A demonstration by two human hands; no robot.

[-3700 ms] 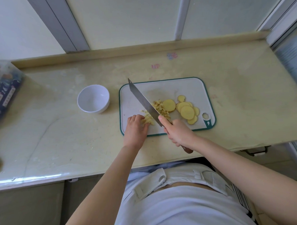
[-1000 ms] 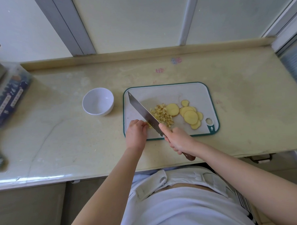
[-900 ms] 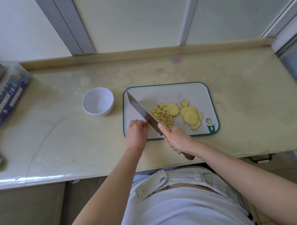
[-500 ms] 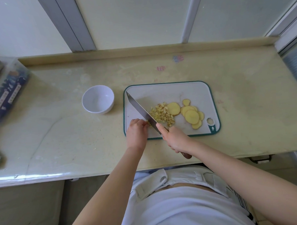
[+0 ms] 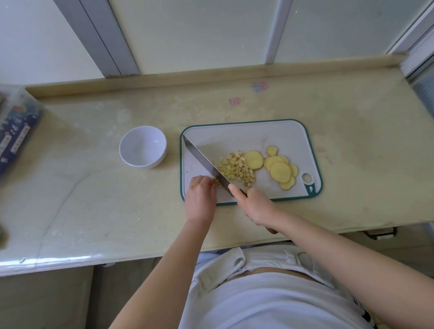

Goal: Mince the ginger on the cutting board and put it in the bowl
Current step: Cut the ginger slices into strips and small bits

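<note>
gripping the knife (image 5: 203, 162) by its handle, one finger stretched forward onto the steel, the right hand (image 5: 256, 205) holds the blade slanted across the cutting board (image 5: 247, 135), tip toward the board's 10 o'clock corner, heel near 6 o'clock. the left hand (image 5: 200, 197), fingers curled under, pins a small scrap of ginger (image 5: 216, 181) to the board at the blade's 9 o'clock side, knuckles almost against the metal. on the other side of the blade, at mid-board, lies a diced pile (image 5: 236, 169) of small pale-yellow cubes, coarse and uneven, more a dice than a mince. touching it toward 3 o'clock are round slices (image 5: 281, 172), overlapping, smooth-faced and thinly rimmed in a darker tone, none of them cut down yet. the step in hand appears to be the chopping itself, perhaps halfway through. the next stroke calls for a straight drop through the pinned scrap with fingertips tucked clear, then feeding the slices under the edge and likely a finer pass over the cubes. a white bowl (image 5: 135, 149) stands on the counter (image 5: 88, 199) beside the board at 9 o'clock, with no ginger in it. a blue printed box (image 5: 10, 133) sits at the counter's far 9 o'clock end.
</note>
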